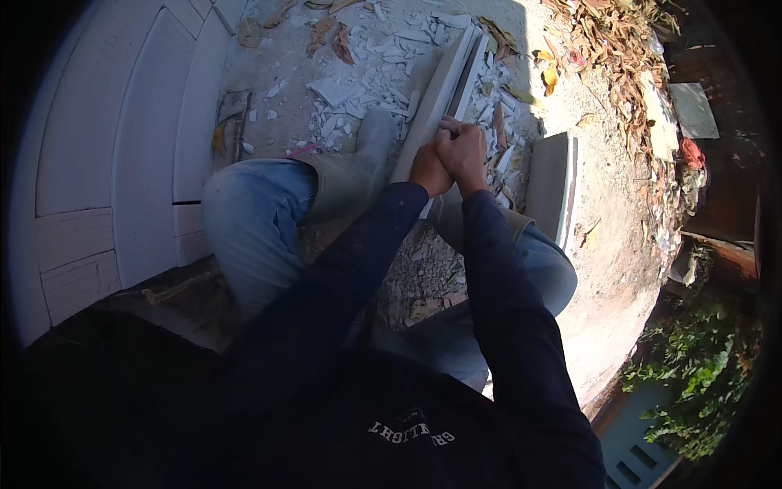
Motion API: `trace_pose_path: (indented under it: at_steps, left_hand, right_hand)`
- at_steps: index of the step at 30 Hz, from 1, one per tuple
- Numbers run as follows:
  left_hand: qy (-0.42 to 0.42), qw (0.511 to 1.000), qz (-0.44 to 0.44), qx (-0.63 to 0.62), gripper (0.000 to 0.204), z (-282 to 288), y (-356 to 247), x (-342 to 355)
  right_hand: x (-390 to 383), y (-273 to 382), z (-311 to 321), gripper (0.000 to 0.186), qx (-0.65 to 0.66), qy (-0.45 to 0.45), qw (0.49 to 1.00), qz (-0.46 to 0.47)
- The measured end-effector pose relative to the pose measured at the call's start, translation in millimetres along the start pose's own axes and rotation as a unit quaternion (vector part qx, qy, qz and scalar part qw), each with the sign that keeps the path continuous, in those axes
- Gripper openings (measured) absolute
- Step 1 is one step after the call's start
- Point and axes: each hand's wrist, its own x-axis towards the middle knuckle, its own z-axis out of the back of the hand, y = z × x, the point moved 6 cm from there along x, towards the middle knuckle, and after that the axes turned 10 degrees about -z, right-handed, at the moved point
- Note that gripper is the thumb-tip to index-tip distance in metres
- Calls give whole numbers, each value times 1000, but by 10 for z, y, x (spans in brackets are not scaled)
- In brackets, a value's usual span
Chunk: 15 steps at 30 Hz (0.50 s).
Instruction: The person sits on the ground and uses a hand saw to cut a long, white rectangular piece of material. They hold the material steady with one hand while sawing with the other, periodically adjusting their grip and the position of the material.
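My left hand (430,169) and my right hand (464,153) are pressed together, fingers curled, at the near part of a long pale grooved strip (436,96). Both are closed, and whatever they grip is hidden by the fingers. The strip slants away from me between my boots, with a dark channel (467,75) along its length. Pale chips and flakes (389,72) lie scattered around it. The left boot (350,173), beige and dusty, stands beside the strip; the other is partly covered by my right arm.
Large pale panels (147,147) stand along the left. A shorter pale block (549,183) with a dark-lined edge sits right of my knee. Dry leaves (623,57) litter the sunlit ground (611,244) at right. Green plants (692,375) grow at lower right.
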Motion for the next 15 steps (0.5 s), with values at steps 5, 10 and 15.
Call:
trace_pose_path:
  at_steps: [5, 10, 15]
  left_hand:
    - [7, 996, 53, -74, 57, 95, -142, -976]
    - [-18, 997, 23, -67, 48, 309, -423, -1607]
    - [-52, 995, 34, -72, 28, 167, -257, -748]
  right_hand:
    - [-917, 138, 41, 31, 5, 35, 999, 7]
    - [-1663, 217, 152, 31, 42, 39, 998, 18]
    - [-663, 76, 17, 35, 47, 69, 996, -12]
